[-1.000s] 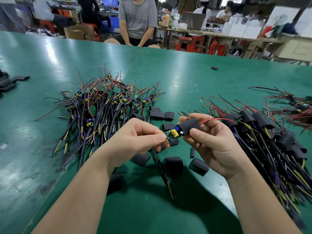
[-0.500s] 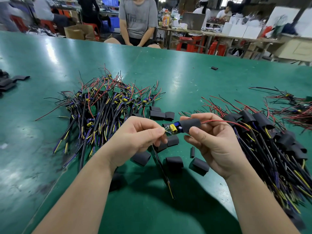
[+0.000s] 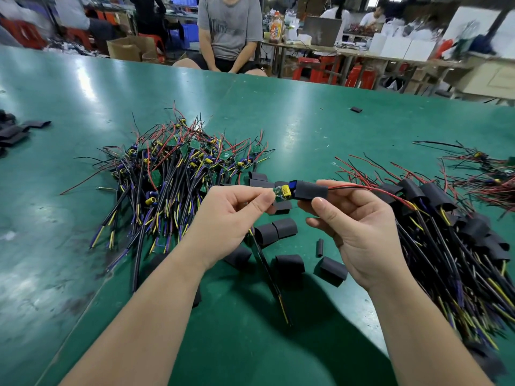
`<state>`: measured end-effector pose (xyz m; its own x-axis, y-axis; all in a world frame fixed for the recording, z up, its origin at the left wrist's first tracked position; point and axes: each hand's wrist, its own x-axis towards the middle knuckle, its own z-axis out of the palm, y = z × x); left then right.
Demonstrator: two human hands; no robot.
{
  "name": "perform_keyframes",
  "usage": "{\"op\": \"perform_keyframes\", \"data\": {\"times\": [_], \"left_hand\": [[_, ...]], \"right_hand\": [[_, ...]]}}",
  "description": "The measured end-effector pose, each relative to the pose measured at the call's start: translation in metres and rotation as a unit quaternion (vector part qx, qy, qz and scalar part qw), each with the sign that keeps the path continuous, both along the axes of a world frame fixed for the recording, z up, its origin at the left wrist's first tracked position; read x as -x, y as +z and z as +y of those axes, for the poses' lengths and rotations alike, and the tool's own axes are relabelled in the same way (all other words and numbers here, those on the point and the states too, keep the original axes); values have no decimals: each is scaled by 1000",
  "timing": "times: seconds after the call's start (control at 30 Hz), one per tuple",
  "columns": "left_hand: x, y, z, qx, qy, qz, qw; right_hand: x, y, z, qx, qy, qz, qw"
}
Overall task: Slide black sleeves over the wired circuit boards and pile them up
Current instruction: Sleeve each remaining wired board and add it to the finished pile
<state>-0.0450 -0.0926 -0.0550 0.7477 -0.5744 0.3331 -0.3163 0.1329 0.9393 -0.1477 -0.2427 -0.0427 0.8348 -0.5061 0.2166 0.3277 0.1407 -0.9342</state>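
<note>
A black sleeve [image 3: 311, 191], gripped by the right hand [image 3: 359, 227], lies level over most of a circuit board [image 3: 284, 191]. The board's yellow and blue end is bare, pinched by the left hand [image 3: 228, 215]. Unsleeved boards [image 3: 178, 174] are heaped on the left, sleeved ones [image 3: 446, 218] on the right, and loose sleeves [image 3: 287, 263] lie between.

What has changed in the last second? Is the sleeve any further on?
Both hands lifted the piece slightly. The left hand still pinches the small wired circuit board, the right hand still grips the black tube sleeve; the yellow capacitor remains exposed, so the sleeve has barely advanced. The bare-board pile, sleeved pile and loose sleeves lie unchanged.
</note>
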Motion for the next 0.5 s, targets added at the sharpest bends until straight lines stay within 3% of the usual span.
{"op": "perform_keyframes", "data": {"times": [0.23, 0.5], "left_hand": [[4, 0, -4, 18, 38, 1, 999], [6, -3, -8, 16, 73, -40, 996]], "right_hand": [[1, -1, 2, -7, 13, -8, 1000], [-3, -2, 5, -98, 19, 22, 995]]}}
